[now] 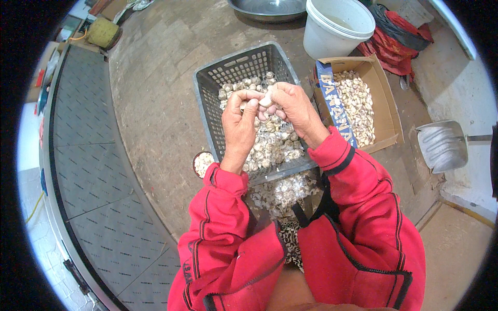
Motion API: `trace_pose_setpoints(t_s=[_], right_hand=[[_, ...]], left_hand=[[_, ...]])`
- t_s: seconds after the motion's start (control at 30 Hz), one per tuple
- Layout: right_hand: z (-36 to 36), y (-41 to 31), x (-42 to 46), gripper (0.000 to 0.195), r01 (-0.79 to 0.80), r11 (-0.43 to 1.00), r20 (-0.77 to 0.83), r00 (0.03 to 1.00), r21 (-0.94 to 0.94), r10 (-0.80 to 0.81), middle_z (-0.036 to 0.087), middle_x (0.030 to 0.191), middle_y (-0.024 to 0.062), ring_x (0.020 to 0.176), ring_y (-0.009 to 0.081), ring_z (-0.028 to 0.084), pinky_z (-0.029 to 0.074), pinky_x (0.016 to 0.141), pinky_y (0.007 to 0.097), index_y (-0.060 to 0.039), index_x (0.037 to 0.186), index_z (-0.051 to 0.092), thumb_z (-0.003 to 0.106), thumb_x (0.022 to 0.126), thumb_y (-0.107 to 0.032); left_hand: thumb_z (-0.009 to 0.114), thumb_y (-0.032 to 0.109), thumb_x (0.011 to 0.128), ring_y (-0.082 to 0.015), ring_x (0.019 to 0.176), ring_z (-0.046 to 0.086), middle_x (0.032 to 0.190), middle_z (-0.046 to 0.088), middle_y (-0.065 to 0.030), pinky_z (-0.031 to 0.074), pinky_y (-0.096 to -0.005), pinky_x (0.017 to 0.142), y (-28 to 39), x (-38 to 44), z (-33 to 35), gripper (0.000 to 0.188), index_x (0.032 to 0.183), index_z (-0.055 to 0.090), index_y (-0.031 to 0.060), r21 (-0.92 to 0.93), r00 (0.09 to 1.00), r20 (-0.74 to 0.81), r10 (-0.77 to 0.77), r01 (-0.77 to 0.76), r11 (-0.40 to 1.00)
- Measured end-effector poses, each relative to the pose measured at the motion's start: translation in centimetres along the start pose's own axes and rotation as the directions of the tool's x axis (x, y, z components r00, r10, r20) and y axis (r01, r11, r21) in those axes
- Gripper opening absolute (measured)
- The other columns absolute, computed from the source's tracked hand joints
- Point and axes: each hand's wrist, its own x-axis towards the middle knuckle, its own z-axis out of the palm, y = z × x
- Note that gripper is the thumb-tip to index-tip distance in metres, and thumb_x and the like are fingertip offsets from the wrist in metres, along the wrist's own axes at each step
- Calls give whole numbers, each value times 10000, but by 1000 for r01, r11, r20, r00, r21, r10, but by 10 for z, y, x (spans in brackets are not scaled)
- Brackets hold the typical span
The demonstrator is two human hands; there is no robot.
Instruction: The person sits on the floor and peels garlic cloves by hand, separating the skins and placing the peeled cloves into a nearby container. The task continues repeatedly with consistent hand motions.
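Note:
Both hands meet above a dark plastic crate (202, 97) that holds many garlic bulbs (268, 149) and papery skins. Between the fingertips of my right hand (293, 107) is a pale piece of garlic (267, 100). My left hand (242, 124) touches its side with bent fingers and seems to hold a garlic piece too, partly covered by the thumb. Right of the crate, a cardboard box (391, 105) contains many separated garlic cloves (356, 105). A small round bowl (194, 165) of pale cloves stands by the crate's near left corner.
Beyond the crate are a white bucket (330, 39) and a wide metal basin (268, 15). Red sacking (404, 42) lies at the upper right, and a metal dustpan or shovel (443, 145) is near the wall. Grey panels (85, 116) line the left. Loose garlic skins (286, 192) lie at the crate's near side.

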Motion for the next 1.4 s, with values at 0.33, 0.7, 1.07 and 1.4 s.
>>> trace_pose_setpoints(t_s=[0.33,0.7,1.07,1.4], right_hand=[[-1,-7,2,192,83,966,60,996,-244,-70,606,703,-27,550,16,463,333,477,179,-43,896,635,628,897,-235],[-4,-8,3,227,209,922,147,974,-326,-169,603,767,-13,689,44,541,444,610,216,-6,915,614,617,928,-233],[-6,1,5,261,301,854,173,953,-424,-250,632,728,86,670,140,603,475,606,316,10,864,609,633,894,-248],[7,-5,-3,242,350,749,105,929,-562,-356,668,781,169,732,306,677,507,650,385,4,898,589,612,900,-237]], left_hand=[[552,137,963,-64,591,519,761,605,2,403,-199,511,7,1,-8,220,1143,606,22,-31,969,-86,-233,232,972],[544,390,966,-33,493,436,634,502,44,288,-184,414,21,3,-7,314,873,588,93,-71,899,43,-436,438,896],[475,422,973,-35,450,358,598,478,46,227,-205,402,14,2,-7,371,866,592,86,42,917,117,-380,378,925],[453,378,996,-28,452,351,605,468,54,240,-194,396,10,-1,-3,334,878,582,93,-53,939,68,-336,340,939]])
